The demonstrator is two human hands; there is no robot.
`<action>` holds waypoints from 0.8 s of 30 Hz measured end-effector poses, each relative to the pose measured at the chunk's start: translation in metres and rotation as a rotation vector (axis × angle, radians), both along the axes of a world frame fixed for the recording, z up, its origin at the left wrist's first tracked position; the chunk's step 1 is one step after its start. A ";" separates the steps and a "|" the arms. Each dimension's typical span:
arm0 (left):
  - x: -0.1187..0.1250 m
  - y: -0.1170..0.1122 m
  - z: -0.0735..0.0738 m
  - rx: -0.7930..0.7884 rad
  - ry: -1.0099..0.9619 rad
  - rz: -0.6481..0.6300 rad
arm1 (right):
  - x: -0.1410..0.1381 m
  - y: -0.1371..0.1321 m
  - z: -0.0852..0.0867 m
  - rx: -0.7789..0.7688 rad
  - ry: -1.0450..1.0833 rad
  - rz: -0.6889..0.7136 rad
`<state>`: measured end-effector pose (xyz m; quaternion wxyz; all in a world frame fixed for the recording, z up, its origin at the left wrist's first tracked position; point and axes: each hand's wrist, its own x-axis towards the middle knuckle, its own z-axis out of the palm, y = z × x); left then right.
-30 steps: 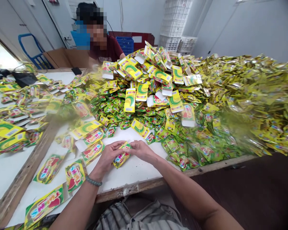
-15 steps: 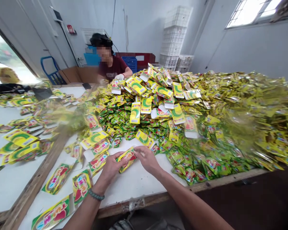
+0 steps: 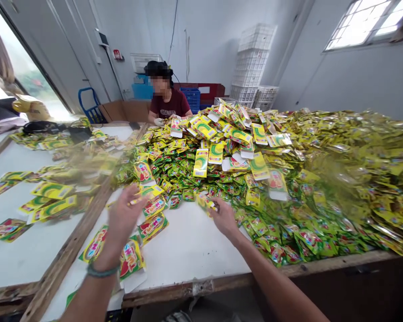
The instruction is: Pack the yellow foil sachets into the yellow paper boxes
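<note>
My right hand (image 3: 224, 218) has its fingers closed on the end of a small yellow candy box (image 3: 204, 201) at the near foot of the pile. To the left, my left hand (image 3: 122, 219), blurred and wearing a braided wristband, is raised over several printed boxes. Its thumb and fingers look apart, and I see nothing held between them. A yellow-green box (image 3: 153, 226) lies just right of that hand, and another box (image 3: 132, 257) sits below it, partly behind my wrist. Small green candy packets (image 3: 258, 226) lie to the right of my right hand.
A big heap of yellow packets (image 3: 349, 134) covers the table's right side, flat boxes (image 3: 216, 153) on its middle. A wooden strip (image 3: 70, 241) divides the white table; more boxes (image 3: 53, 190) lie beyond it. Across sits a co-worker (image 3: 169, 105); white crates (image 3: 250, 62) stand behind.
The box that both hands held is out of them. My left hand has moved left and up; my right hand has reached forward and taken a yellow box by the pile. The view has shifted.
</note>
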<state>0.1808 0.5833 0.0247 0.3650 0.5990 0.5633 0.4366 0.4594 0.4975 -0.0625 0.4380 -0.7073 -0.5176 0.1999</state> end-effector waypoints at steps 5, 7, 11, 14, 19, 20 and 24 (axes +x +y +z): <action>0.058 -0.045 -0.058 0.098 0.170 -0.323 | -0.024 -0.014 0.030 -0.047 -0.030 0.316; 0.064 -0.052 -0.069 -0.007 0.241 -0.427 | -0.032 -0.003 0.037 -0.065 -0.036 0.370; 0.065 -0.058 -0.075 -0.143 0.373 -0.452 | -0.049 0.057 0.043 0.007 -0.015 0.267; 0.066 -0.058 -0.075 -0.176 0.357 -0.424 | -0.072 0.114 0.038 0.077 -0.100 0.219; 0.062 -0.051 -0.085 -0.233 0.324 -0.311 | -0.103 0.163 0.017 -0.066 -0.020 0.213; 0.061 -0.050 -0.088 -0.240 0.281 -0.304 | -0.103 0.164 0.014 -0.091 0.021 0.209; 0.058 -0.046 -0.098 -0.346 -0.065 -0.318 | -0.078 0.141 0.011 -0.074 0.083 0.189</action>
